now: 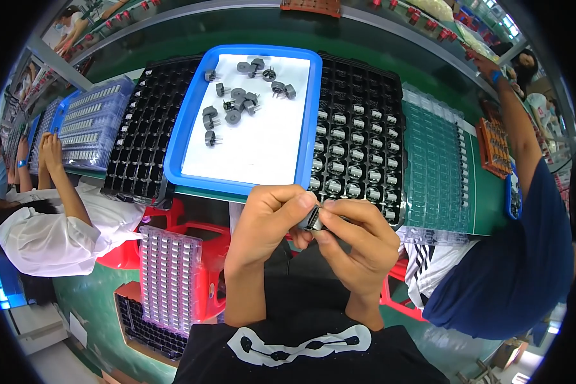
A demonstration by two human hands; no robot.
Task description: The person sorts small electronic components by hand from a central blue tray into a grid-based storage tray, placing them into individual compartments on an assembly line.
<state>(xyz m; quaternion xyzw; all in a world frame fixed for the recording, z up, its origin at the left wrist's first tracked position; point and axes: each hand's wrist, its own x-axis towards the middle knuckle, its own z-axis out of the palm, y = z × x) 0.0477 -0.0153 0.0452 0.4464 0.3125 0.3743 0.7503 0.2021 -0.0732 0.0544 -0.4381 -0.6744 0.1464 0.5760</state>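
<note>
Both my hands meet at the near edge of the bench, in front of a blue tray (243, 186). Between their fingertips is a small black and silver part (313, 219), partly covered by the fingers. My left hand (267, 223) pinches it from one side with thumb and forefinger. From the other side, the thumb and fingers of my right hand (358, 240) close on it. On the white sheet (253, 157) in the tray lie several dark grey round parts (238, 95) with thin pins, mostly toward its far and left sides.
A black compartment tray (358, 83) to the right holds rows of silver cylindrical parts; another black tray (137, 128) lies left. Farther right are clear plastic trays (432, 160) and an orange rack (493, 147). Co-workers sit on both sides. Red stools (211, 281) stand below.
</note>
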